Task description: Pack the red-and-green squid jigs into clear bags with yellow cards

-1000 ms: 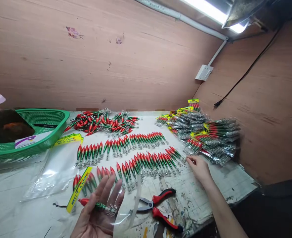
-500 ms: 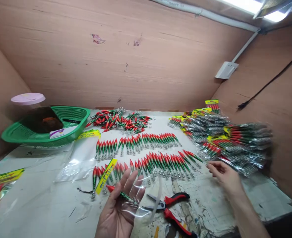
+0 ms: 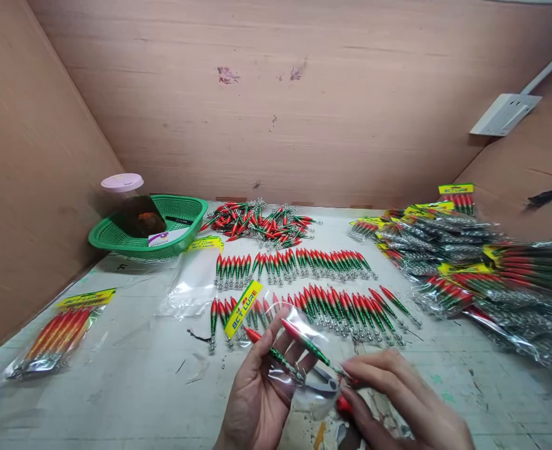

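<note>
Head view: the clear bag (image 3: 320, 402) lies across the left hand (image 3: 259, 397), thumb over it and fingers curled loosely behind, so that side's got a light hold on it. First lure (image 3: 282, 361) is inside the bag near the thumb, and the second lure (image 3: 307, 342) lies at the bag too, red nose toward the yellow header card (image 3: 242, 309), hook end by the right hand (image 3: 404, 397), which is just right of the bag. Right fingers are bent and only narrowly apart, but they're smeared, so I can't tell if they're really pinching the hook end. For what it's worth, I'd keep the left palm cupped so the film gapes, guide that lure nose first alongside its mate, and ease the hooks in last, since those prongs look like the bit that'd snag the plastic. Harder stuff to read: the pliers (image 3: 323, 380) under the bag are mostly covered by film and the right hand, and a red bit between that thumb and forefinger could be a handle or something else, no idea. Glare hides where the bag's mouth is. Beyond the bag, part of the near row of lures (image 3: 336, 306) is blocked by the film and left fingers, and the packed bags (image 3: 444, 250) off to its right overlap too much to count and run out of frame.
</note>
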A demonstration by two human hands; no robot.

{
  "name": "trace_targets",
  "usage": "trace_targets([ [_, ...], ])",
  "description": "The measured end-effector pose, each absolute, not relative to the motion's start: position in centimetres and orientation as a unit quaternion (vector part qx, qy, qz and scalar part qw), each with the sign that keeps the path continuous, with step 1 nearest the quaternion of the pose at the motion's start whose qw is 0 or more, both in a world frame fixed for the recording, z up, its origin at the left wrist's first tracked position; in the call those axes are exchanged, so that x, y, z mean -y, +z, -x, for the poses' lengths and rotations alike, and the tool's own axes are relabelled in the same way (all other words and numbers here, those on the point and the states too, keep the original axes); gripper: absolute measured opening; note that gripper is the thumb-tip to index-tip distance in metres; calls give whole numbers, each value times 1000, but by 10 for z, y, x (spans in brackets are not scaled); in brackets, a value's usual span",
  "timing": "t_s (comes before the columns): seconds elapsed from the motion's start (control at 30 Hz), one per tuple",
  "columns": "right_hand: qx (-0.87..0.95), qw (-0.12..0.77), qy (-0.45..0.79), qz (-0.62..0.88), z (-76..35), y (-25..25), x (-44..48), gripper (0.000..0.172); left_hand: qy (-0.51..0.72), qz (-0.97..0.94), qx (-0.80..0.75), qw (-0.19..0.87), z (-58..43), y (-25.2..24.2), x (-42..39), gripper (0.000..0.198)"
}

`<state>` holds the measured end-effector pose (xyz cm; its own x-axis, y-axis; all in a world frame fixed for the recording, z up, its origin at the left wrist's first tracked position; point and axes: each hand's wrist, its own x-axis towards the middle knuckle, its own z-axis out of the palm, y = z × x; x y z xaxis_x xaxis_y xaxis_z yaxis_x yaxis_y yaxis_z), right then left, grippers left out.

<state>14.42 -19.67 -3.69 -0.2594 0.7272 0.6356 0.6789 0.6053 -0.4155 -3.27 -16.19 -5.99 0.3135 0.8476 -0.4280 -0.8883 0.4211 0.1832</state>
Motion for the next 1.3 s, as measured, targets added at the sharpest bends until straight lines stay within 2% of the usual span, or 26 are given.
trace_targets([
  [0.1, 791, 433, -29, 431, -129, -47, 191, 38, 530, 29, -244, 812, 31, -59, 164, 35],
  [0.23, 781, 450, -73, 426, -121, -55, 191, 32, 526, 32, -234, 817, 31, -57, 166, 39],
  [0.33, 781, 433, -100, 438, -120, -55, 192, 37, 527, 36, -235, 816, 31, -56, 167, 41],
  [0.53, 814, 420, 42, 399, -128, -44, 190, 24, 529, 68, -246, 809, 28, -61, 167, 33],
  [0.73, 761, 459, 107, 446, -123, -48, 193, 20, 536, 48, -270, 799, 23, -65, 172, 22],
  [0.9, 682, 468, 142, 543, -114, -55, 196, 3, 537, -22, -285, 794, 23, -67, 177, 30],
  [1.07, 648, 492, 165, 558, -100, -54, 194, 4, 555, -26, -284, 781, 19, -73, 178, 27],
  [1.23, 660, 469, 262, 526, -97, -45, 210, 7, 575, 28, -320, 752, 19, -68, 176, 20],
  [1.3, 656, 475, 261, 526, -118, -45, 211, 7, 568, 40, -337, 749, 21, -62, 174, 18],
])
